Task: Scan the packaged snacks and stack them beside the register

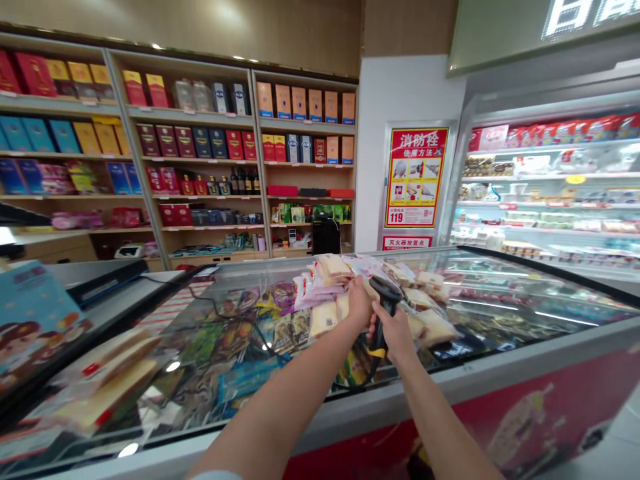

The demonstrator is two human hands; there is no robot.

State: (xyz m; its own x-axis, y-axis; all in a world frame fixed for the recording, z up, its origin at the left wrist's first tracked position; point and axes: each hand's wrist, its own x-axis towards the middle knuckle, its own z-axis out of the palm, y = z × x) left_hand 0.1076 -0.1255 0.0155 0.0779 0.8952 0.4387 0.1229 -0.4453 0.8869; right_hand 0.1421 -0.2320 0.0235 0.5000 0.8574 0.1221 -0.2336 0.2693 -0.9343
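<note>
My right hand (pixel 397 330) is wrapped round the handle of a black and yellow barcode scanner (pixel 384 288), whose head is level with my left hand. My left hand (pixel 359 301) is closed at the edge of a packaged sandwich (pixel 371 288), partly hidden by the fingers and the scanner. Around both hands, more sandwiches in clear and pink wrappers (pixel 333 267) lie piled on the glass top of a chest freezer (pixel 505 280). To their right is a further group of sandwich packs (pixel 435 327). A black cable runs from the scanner across the glass.
More packed sandwiches (pixel 107 380) lie on the glass at the left, beside a blue printed box (pixel 37 327). Frozen goods show beneath the glass. Behind stand shelves of boxed goods (pixel 210 143), a red fire-hydrant sign (pixel 414 177) and a lit refrigerated display (pixel 550 187).
</note>
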